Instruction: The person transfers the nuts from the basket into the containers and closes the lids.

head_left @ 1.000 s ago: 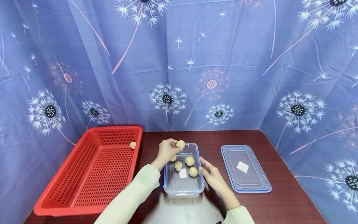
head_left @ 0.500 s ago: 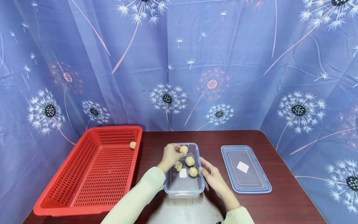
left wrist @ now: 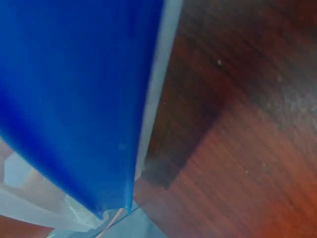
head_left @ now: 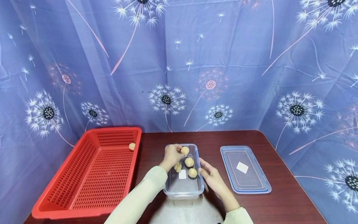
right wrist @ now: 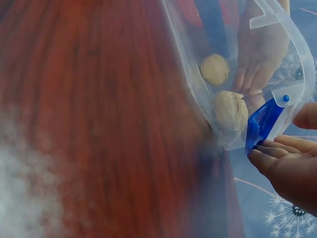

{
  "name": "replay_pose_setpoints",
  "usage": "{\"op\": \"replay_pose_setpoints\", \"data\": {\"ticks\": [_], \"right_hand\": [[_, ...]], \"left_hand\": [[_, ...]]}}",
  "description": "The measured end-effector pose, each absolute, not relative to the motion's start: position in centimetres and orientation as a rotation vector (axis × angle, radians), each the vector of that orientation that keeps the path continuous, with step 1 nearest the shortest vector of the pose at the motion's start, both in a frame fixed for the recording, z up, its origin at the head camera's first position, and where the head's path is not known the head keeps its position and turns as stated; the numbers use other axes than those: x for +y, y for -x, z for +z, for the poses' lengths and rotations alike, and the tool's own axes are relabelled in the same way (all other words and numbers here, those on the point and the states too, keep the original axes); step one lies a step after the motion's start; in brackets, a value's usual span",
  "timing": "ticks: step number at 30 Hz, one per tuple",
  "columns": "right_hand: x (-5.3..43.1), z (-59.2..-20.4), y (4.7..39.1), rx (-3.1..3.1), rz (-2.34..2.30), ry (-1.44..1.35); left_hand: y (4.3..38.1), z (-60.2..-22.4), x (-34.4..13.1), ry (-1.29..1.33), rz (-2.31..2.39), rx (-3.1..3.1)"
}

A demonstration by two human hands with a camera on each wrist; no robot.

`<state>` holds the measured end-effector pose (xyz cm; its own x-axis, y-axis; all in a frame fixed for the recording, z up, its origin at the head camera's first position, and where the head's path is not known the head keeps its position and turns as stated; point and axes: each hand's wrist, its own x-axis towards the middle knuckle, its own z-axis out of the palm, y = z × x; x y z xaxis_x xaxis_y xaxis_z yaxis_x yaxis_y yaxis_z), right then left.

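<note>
A clear plastic food container (head_left: 183, 196) with blue side latches stands in front of me, several walnuts inside. At its far end my left hand (head_left: 171, 156) reaches in, pinching a walnut (head_left: 185, 150) between thumb and fingers. Nearer lie another walnut (head_left: 189, 162), one by the right wall (head_left: 192, 173) and one partly under the left hand (head_left: 177, 167). My right hand (head_left: 213, 179) rests against the container's right side; in the right wrist view its fingertips (right wrist: 262, 156) touch a hanging blue latch (right wrist: 262, 124). A blue latch flap (left wrist: 79, 99) fills much of the left wrist view.
On the left stands a large red plastic basket (head_left: 131, 174), with a single walnut (head_left: 132, 146) in its far right corner. The container's blue-edged lid (head_left: 246, 179) lies flat on the right of the dark wooden table (head_left: 288, 193). A blue dandelion-print curtain (head_left: 237, 62) hangs behind.
My left hand has lowered a walnut from above the container's far left rim into its far end, shifting slightly right. My right hand stays at the container's side.
</note>
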<state>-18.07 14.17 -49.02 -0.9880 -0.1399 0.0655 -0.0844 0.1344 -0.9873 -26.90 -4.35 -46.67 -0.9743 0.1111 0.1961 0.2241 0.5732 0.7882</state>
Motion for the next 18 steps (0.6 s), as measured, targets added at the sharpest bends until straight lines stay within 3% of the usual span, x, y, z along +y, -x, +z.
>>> {"op": "replay_pose_setpoints", "data": {"ticks": [18], "right_hand": [[14.2, -49.0, 17.9, 2.327, -2.027, 0.234]], "left_hand": [[27.4, -45.8, -4.9, 0.355, -1.344, -2.739]]}}
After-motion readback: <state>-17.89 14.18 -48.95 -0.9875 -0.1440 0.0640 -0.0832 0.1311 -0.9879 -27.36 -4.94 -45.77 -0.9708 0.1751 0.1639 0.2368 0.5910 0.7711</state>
